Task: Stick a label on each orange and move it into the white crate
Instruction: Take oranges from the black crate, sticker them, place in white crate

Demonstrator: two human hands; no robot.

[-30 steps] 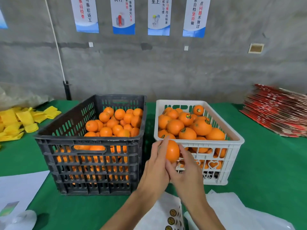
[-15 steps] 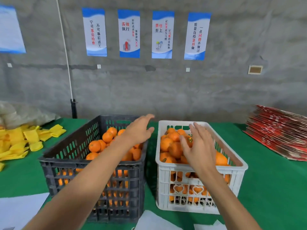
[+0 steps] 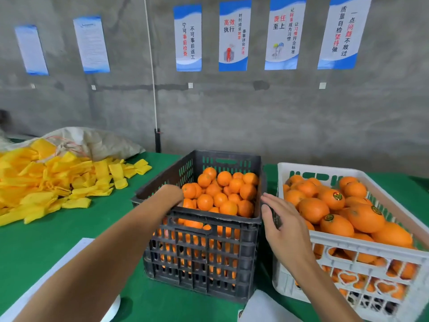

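The left arm (image 3: 139, 219) reached down into the black crate (image 3: 204, 249), its hand hidden, grip unclear. The right hand (image 3: 281, 224) hovered between crates, fingers straight, empty.

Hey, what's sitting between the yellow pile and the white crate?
In the head view, the dark crate of unlabelled oranges sits between the yellow pile and the white crate, with the left forearm reaching into it.

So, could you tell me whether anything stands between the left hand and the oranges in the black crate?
Nothing visible does. The left forearm passes over the black crate's near rim, its hand hidden among the oranges there. The right hand hovers open beside the crate, clear of that path.
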